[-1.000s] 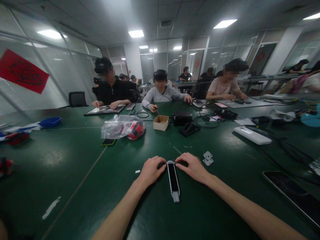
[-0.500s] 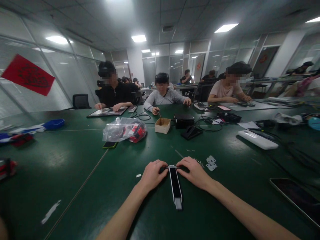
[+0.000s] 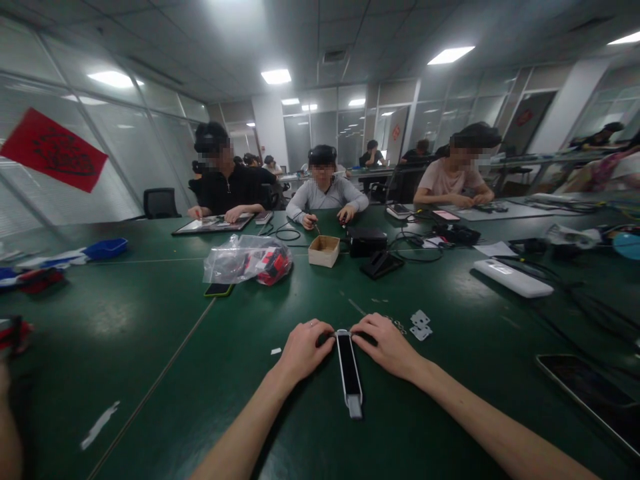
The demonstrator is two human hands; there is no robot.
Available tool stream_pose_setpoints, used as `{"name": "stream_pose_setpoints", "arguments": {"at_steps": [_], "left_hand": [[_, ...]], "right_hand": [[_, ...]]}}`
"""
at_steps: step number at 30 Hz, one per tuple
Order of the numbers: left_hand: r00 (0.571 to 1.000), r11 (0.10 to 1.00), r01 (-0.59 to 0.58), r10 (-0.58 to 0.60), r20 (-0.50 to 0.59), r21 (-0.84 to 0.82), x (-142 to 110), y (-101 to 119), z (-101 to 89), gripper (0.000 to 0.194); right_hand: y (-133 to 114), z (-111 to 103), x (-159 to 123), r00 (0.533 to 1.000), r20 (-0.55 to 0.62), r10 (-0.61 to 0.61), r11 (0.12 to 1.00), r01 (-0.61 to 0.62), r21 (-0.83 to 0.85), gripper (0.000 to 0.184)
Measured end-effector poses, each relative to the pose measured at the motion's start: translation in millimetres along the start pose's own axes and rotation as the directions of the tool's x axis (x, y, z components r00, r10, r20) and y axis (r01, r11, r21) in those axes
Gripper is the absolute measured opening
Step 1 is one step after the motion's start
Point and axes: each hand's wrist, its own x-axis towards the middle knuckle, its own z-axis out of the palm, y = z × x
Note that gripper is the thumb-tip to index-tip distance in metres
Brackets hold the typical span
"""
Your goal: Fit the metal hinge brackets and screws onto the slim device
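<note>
A long, narrow white-framed piece with a black face (image 3: 349,367) lies on the green table, its grey tab toward me. At its far end, my left hand (image 3: 304,350) is closed on the left side, thumb and forefinger pinched together. My right hand (image 3: 386,347) pinches in the same way on the right side of that end. Whatever the fingertips hold is too small to make out. Just beyond my right hand are several small rings (image 3: 399,325) and flat grey metal plates (image 3: 421,325). A small white scrap (image 3: 276,351) lies left of my left hand.
Ahead stand an open-topped box (image 3: 324,253), a black case (image 3: 367,241) and a clear bag with red-and-black contents (image 3: 247,260). On the right lie a phone (image 3: 590,390), a white device (image 3: 513,278) and cables. Co-workers sit across the table; part of another person's arm (image 3: 7,420) shows at far left.
My hands and the narrow piece hold nearly the same pose; the view has shifted slightly. Across the table, the middle co-worker's hand on the right has come inward toward the box.
</note>
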Motion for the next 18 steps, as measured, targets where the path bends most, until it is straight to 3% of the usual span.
{"name": "stream_pose_setpoints", "arguments": {"at_steps": [18], "left_hand": [[1.000,1.000,-0.008,0.008,0.009,-0.009,0.5,1.0,-1.2,0.018]], "right_hand": [[-1.7,-1.1,-0.1,0.999,-0.035,-0.011,1.000,0.010,-0.022,0.019]]}}
